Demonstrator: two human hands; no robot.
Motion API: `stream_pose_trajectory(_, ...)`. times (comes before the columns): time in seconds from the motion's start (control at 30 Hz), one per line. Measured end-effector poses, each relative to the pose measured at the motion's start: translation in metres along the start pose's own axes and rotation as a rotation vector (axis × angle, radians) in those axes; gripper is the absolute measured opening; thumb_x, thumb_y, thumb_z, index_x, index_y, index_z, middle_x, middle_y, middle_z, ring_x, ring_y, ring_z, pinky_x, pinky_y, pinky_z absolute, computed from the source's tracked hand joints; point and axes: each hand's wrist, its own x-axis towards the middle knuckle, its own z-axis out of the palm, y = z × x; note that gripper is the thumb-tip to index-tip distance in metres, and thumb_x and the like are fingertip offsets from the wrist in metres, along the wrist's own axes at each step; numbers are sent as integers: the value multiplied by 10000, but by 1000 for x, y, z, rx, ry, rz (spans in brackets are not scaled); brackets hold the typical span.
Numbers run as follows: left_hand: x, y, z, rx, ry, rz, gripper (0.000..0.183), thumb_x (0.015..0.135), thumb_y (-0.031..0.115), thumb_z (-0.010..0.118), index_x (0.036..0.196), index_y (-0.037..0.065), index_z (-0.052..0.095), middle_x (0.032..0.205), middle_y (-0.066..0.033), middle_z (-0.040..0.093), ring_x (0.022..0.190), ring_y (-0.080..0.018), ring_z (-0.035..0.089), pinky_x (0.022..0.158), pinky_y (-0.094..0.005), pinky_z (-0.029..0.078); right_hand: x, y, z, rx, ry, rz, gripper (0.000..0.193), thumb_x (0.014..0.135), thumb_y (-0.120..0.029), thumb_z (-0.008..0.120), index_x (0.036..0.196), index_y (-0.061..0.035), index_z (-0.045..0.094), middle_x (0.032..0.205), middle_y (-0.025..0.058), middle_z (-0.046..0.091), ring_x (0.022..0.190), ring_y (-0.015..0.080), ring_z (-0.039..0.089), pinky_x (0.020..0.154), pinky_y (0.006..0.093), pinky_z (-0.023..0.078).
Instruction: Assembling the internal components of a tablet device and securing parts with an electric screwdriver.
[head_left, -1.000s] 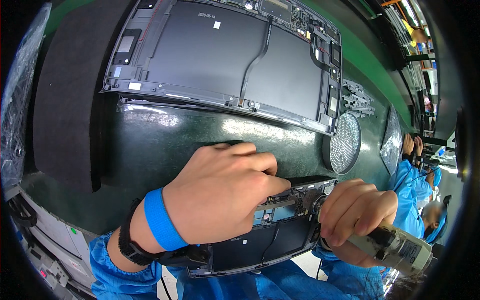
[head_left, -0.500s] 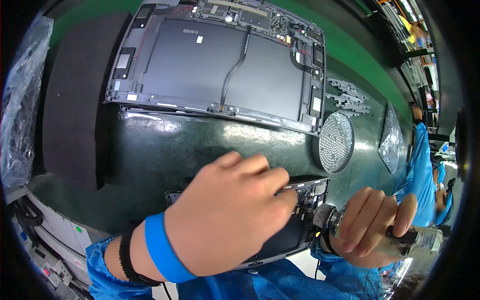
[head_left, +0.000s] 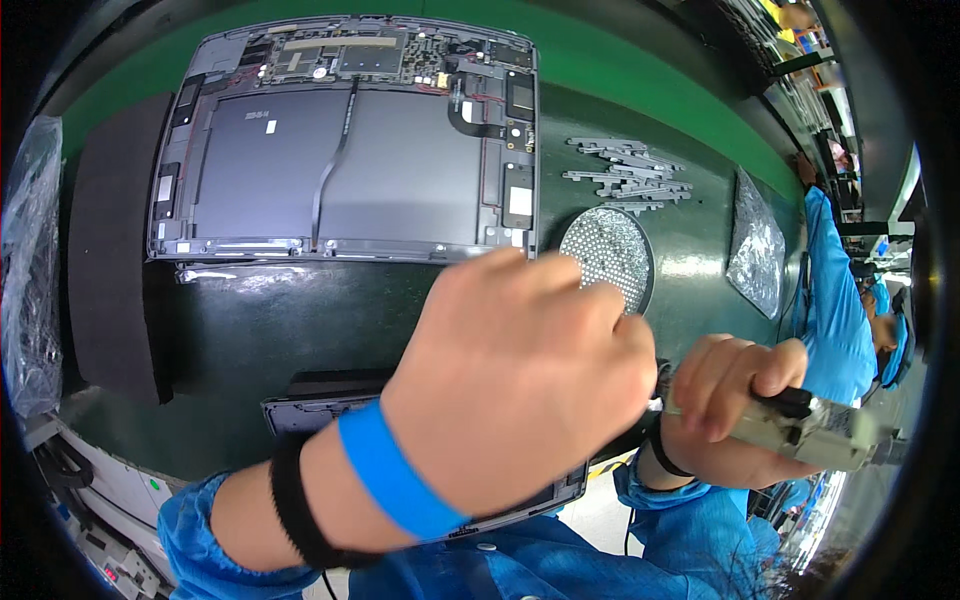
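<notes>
My left hand, with a blue band and a black strap at its wrist, is closed, knuckles up. Its fingertips are curled out of sight, so whatever they pinch cannot be seen. At its right, my right hand is wrapped around a pale power screwdriver, whose tip end lies hidden behind the left hand. Under my left hand and forearm is a dark, thin device casing, mostly covered. Beyond it lies a larger opened laptop body with circuit board, flat batteries and a ribbon cable showing.
Right of the laptop body are a round dimpled screw dish and a pile of grey strips. A clear plastic bag lies farther right, near a co-worker's blue sleeve. At left are a black foam block and plastic wrap.
The view has shifted, so the table's things appear farther left. My left hand has moved right, close to my right hand, over the screwdriver's front end and partly over the dish.
</notes>
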Motion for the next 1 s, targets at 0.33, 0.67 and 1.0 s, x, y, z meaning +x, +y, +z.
stream_pose_trajectory(0.33, -43, 9, -10, 150, -402, -177, 389, 670, 187, 790, 1011, 30, 688, 950, -64, 609, 830, -238, 594, 698, -355, 504, -3, 10, -14, -98, -247, 81, 262, 772, -71, 637, 1006, -88, 519, 608, 24, 596, 514, 200, 592, 508, 334, 492)
stream_pose_trajectory(0.67, -54, -9, 4, 94, -352, -259, 409, 668, 231, 799, 1031, 69, 705, 953, -40, 604, 853, -226, 583, 710, -362, 491, -7, 24, -6, -183, -184, -39, 605, 892, -686, 540, 897, -82, 502, 524, 2, 552, 411, 137, 527, 419, 269, 448)
stream_pose_trajectory(1.0, -54, -7, 2, 89, -360, -271, 395, 679, 226, 798, 1028, 66, 705, 958, -41, 598, 856, -225, 582, 714, -362, 493, -2, 15, -17, -113, -336, 63, 268, 736, 106, 686, 880, -55, 527, 624, 55, 633, 527, 208, 638, 504, 320, 521)
